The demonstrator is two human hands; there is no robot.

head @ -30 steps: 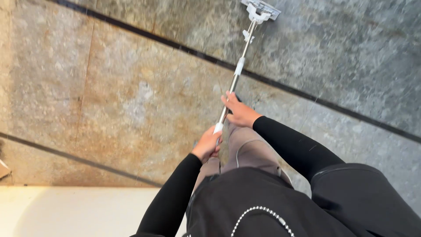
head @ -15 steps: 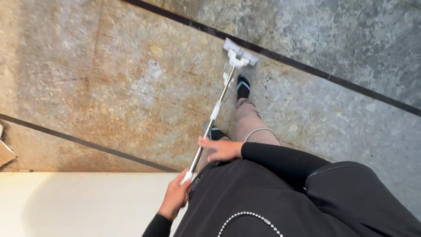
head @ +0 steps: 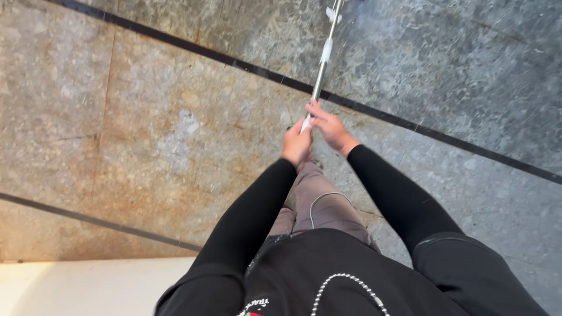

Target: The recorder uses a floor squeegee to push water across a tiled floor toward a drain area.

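Left hand fisted around mop handle end; right hand curled on it just above, over stone floor.

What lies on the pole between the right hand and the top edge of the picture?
In the head view, a white sleeve sits on the pole above the right hand.
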